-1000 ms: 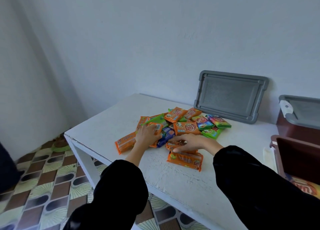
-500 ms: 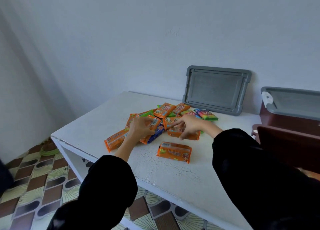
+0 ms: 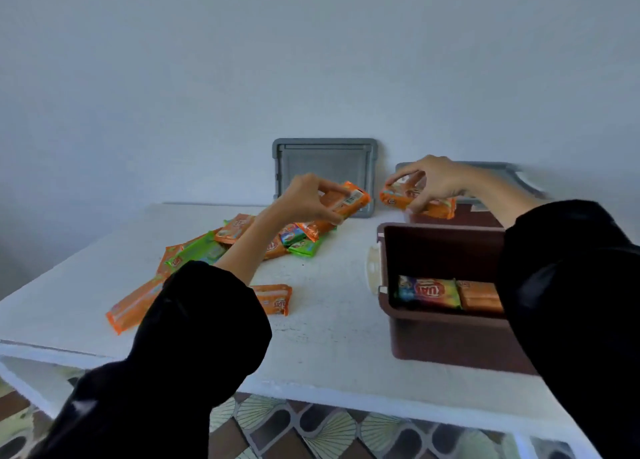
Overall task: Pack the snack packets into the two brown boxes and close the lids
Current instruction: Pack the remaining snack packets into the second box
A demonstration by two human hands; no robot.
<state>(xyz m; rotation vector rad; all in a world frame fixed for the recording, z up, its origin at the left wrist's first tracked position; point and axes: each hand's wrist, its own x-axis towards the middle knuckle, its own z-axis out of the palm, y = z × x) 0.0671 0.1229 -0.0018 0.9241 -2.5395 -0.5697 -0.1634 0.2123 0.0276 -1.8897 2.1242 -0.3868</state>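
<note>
My left hand [image 3: 306, 197] grips an orange snack packet [image 3: 349, 202] in the air above the pile of orange and green packets [image 3: 242, 240] on the white table [image 3: 322, 323]. My right hand [image 3: 434, 181] pinches another orange packet [image 3: 412, 199] held above the far side of the near brown box [image 3: 440, 337]. That box stands open with a multicoloured packet [image 3: 427, 290] and an orange packet [image 3: 479, 296] inside. A second brown box [image 3: 464, 216] sits behind it, mostly hidden, with a grey lid [image 3: 498, 173] over it.
A grey lid [image 3: 325, 168] leans upright against the wall behind the pile. Two orange packets [image 3: 273, 297] lie apart near the table's front left. The table's front edge is close to me, with patterned floor tiles [image 3: 311, 427] below.
Both hands have lifted off the pile, each with an orange packet, and moved right toward the boxes. The view has turned right, showing the open box's inside.
</note>
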